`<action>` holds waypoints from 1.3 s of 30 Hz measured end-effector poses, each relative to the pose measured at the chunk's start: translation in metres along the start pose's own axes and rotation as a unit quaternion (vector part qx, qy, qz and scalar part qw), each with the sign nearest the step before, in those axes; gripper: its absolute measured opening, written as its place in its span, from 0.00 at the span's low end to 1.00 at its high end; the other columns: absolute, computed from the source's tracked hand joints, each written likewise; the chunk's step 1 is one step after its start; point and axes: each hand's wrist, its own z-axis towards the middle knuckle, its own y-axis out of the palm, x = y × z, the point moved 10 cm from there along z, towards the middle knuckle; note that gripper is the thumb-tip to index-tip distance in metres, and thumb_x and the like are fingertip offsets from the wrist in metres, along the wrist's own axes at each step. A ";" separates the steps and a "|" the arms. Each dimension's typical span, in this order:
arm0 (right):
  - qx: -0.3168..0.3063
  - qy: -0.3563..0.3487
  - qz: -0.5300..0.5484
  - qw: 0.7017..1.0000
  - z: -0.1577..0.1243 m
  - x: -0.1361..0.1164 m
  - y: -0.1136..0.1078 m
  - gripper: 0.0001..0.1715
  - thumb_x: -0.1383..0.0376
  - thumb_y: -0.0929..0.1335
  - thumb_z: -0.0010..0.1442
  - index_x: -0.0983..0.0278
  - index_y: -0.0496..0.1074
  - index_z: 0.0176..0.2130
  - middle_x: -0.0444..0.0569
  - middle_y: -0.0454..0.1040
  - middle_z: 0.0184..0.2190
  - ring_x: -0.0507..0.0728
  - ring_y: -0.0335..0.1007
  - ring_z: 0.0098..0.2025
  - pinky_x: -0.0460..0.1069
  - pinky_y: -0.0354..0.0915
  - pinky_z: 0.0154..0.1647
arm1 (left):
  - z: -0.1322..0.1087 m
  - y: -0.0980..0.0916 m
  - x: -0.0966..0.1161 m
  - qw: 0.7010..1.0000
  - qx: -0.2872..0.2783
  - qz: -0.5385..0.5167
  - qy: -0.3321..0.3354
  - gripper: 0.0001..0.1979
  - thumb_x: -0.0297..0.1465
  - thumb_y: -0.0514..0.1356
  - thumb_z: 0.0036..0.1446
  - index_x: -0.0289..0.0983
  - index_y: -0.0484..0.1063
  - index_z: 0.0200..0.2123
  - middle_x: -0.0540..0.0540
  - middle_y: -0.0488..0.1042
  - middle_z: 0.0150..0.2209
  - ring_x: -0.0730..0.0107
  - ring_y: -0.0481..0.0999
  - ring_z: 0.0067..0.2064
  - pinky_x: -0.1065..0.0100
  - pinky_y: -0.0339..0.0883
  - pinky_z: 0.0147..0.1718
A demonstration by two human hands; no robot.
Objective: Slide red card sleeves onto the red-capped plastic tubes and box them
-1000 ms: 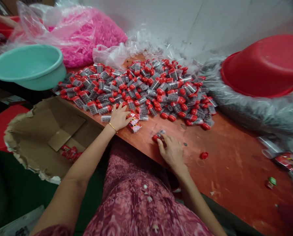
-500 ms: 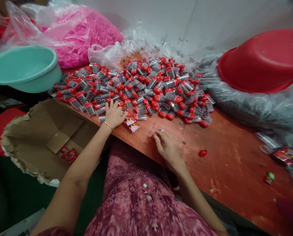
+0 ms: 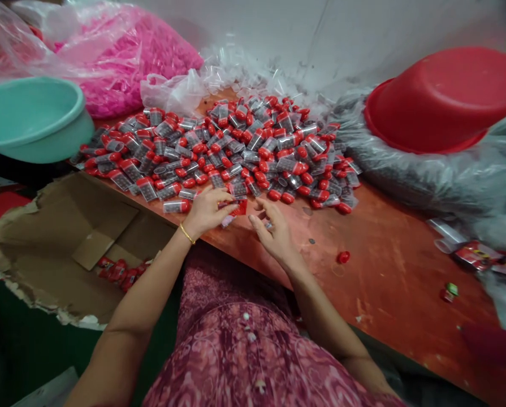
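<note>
At one table (image 3: pixel 388 249), two hands (image 3: pixel 209 212) (image 3: pixel 275 230); red packaging (image 3: pixel 240 207).

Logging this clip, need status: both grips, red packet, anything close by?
Left grip at red packet. Right grip alongside, hold unclear. Red-capped tube pile close beyond.

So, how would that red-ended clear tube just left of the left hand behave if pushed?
The tube would probably roll, given its rounded sides. Its thin-looking plastic suggests it's light, and its glossy surface may be slippery.

The person wears patterned maroon clothing (image 3: pixel 212 345) with pale buttons (image 3: pixel 251 337) and a gold bangle (image 3: pixel 186 233).
</note>
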 end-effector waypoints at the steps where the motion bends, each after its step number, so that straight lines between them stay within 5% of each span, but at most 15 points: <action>1: -0.010 0.005 0.027 1.000 0.003 -0.001 0.004 0.20 0.56 0.63 0.60 0.64 0.70 0.48 0.52 0.75 0.40 0.55 0.70 0.36 0.50 0.66 0.37 | -0.003 0.006 0.009 1.000 -0.022 -0.019 0.004 0.08 0.34 0.59 0.52 0.38 0.76 0.31 0.46 0.78 0.34 0.62 0.74 0.41 0.61 0.64 0.43; 7: -0.001 0.040 0.050 0.998 -0.006 0.008 0.003 0.17 0.58 0.63 0.60 0.62 0.72 0.25 0.44 0.70 0.20 0.52 0.63 0.24 0.47 0.59 0.27 | -0.027 0.032 0.004 0.972 -0.011 -0.194 -0.130 0.11 0.37 0.62 0.47 0.36 0.72 0.21 0.51 0.70 0.20 0.73 0.65 0.25 0.71 0.59 0.26; 13: 0.100 0.108 0.087 0.985 -0.025 0.030 -0.014 0.25 0.52 0.60 0.61 0.62 0.60 0.18 0.40 0.57 0.16 0.50 0.53 0.20 0.46 0.53 0.22 | -0.068 0.075 -0.003 0.834 0.002 -0.479 -0.274 0.20 0.46 0.65 0.42 0.35 0.75 0.30 0.46 0.76 0.29 0.71 0.73 0.30 0.70 0.66 0.31; 18: 0.114 0.127 0.129 0.977 -0.033 0.033 -0.004 0.17 0.56 0.62 0.60 0.63 0.68 0.26 0.42 0.65 0.22 0.51 0.60 0.26 0.47 0.59 0.29 | -0.091 0.091 -0.001 0.768 0.059 -0.537 -0.345 0.23 0.47 0.68 0.35 0.35 0.72 0.29 0.49 0.74 0.29 0.78 0.71 0.25 0.75 0.64 0.25; 23: 0.094 0.158 0.186 0.965 -0.040 0.040 0.006 0.15 0.57 0.62 0.60 0.63 0.71 0.31 0.44 0.71 0.25 0.52 0.64 0.28 0.47 0.63 0.31 | -0.084 0.086 -0.004 0.785 0.091 -0.517 -0.329 0.23 0.45 0.67 0.40 0.36 0.72 0.37 0.49 0.73 0.29 0.77 0.70 0.27 0.74 0.66 0.28; 26: -0.026 0.106 0.173 0.979 -0.030 0.028 0.007 0.17 0.56 0.61 0.60 0.63 0.72 0.31 0.45 0.72 0.26 0.52 0.66 0.29 0.47 0.63 0.30 | -0.073 0.056 -0.008 0.852 0.124 -0.435 -0.265 0.21 0.42 0.63 0.46 0.37 0.73 0.42 0.44 0.75 0.41 0.70 0.73 0.37 0.70 0.67 0.36; 29: -0.235 0.021 0.117 0.965 -0.027 0.008 0.018 0.17 0.56 0.63 0.59 0.64 0.72 0.28 0.44 0.72 0.23 0.51 0.65 0.26 0.46 0.62 0.29 | -0.058 0.050 0.012 0.941 -0.026 -0.294 -0.165 0.13 0.37 0.63 0.46 0.37 0.76 0.34 0.46 0.77 0.36 0.69 0.73 0.35 0.70 0.65 0.34; 31: -0.313 0.000 0.095 0.945 -0.030 0.003 0.021 0.17 0.56 0.63 0.59 0.64 0.72 0.29 0.44 0.71 0.23 0.51 0.65 0.25 0.46 0.62 0.28 | -0.060 0.062 0.024 0.957 -0.154 -0.211 -0.125 0.07 0.35 0.62 0.46 0.37 0.75 0.23 0.50 0.72 0.22 0.73 0.67 0.25 0.72 0.59 0.26; 33: -0.273 0.026 0.105 0.956 -0.025 0.008 0.015 0.17 0.54 0.63 0.59 0.64 0.73 0.32 0.45 0.73 0.25 0.52 0.67 0.28 0.46 0.63 0.30 | -0.063 0.065 0.026 0.961 -0.178 -0.169 -0.125 0.13 0.34 0.61 0.47 0.36 0.69 0.15 0.54 0.63 0.15 0.76 0.60 0.21 0.72 0.52 0.22; 36: -0.098 0.108 0.169 0.975 -0.025 0.029 0.000 0.20 0.51 0.62 0.58 0.62 0.71 0.39 0.48 0.73 0.32 0.53 0.68 0.33 0.48 0.65 0.33 | -0.064 0.058 0.015 0.959 -0.056 -0.213 -0.180 0.16 0.36 0.61 0.46 0.35 0.65 0.14 0.54 0.60 0.15 0.77 0.57 0.21 0.72 0.49 0.22; 39: -0.037 0.162 0.247 0.955 -0.043 0.040 0.010 0.21 0.49 0.66 0.54 0.62 0.69 0.40 0.47 0.73 0.33 0.53 0.68 0.31 0.47 0.66 0.31 | -0.074 0.063 0.000 0.908 0.066 -0.335 -0.244 0.16 0.40 0.61 0.47 0.35 0.67 0.17 0.53 0.65 0.17 0.76 0.61 0.23 0.72 0.55 0.24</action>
